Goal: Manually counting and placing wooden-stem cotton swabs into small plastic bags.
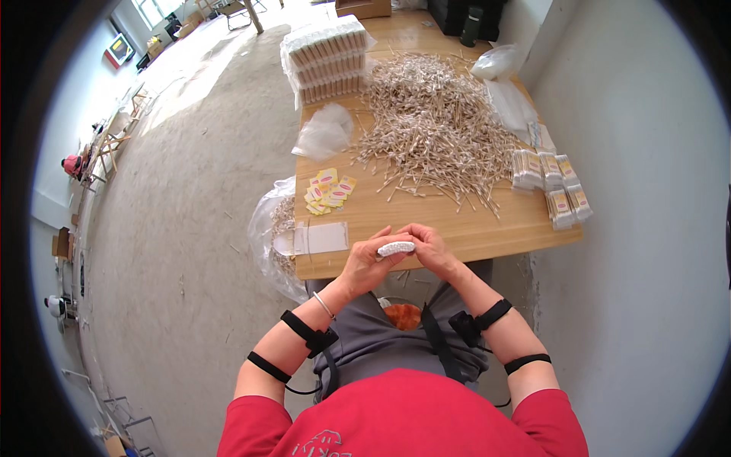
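A bundle of cotton swabs [396,248], its white tips facing up, sits between my hands just off the table's front edge. My left hand [364,263] wraps around the bundle from the left, fingers curled. From the right, my right hand [432,251] closes on the same bundle with its fingers pressed against it. The lower part of the bundle is hidden by the hands. Beyond them a large loose heap of cotton swabs [442,122] covers much of the wooden table [457,232]. A flat white and clear piece [326,237] lies left of my hands.
Yellow and white cards [329,190] lie at the table's left, below clear plastic bags [326,131]. Stacked swab packs [329,57] stand at the far left. Filled small packs [560,183] sit at the right edge. A plastic sack [274,236] of swabs hangs beside the table.
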The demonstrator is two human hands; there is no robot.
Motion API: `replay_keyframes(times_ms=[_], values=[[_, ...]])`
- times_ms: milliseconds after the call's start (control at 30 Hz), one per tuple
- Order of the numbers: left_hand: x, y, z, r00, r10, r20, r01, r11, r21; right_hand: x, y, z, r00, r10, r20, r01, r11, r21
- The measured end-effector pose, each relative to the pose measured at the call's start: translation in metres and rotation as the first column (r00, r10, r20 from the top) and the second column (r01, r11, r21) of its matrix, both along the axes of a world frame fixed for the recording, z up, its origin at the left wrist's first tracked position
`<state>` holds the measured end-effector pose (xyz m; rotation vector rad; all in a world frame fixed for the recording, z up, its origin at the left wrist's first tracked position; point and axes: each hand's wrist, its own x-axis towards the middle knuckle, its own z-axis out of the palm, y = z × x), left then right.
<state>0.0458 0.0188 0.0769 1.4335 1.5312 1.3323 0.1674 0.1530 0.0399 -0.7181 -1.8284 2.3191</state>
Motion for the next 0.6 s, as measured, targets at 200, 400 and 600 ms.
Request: replay_keyframes(times_ms=[200, 400, 600], values=[[-0.001, -0.002, -0.011, 0.978, 0.190, 0.081, -0.191, 0.982, 0.004, 0.007, -0.008, 0.030, 0.895, -0.102, -0.434, 0.212, 0.954, 0.213], [-0.001, -0.004, -0.023, 0.959, 0.243, 0.143, -0.240, 0.970, -0.043, 0.004, -0.012, 0.035, 0.934, -0.021, -0.356, 0.215, 0.829, 0.516], [-0.001, -0.010, -0.018, 0.956, 0.236, 0.173, -0.233, 0.972, -0.035, 0.007, -0.012, 0.030, 0.949, -0.030, -0.313, 0.180, 0.867, 0.465]])
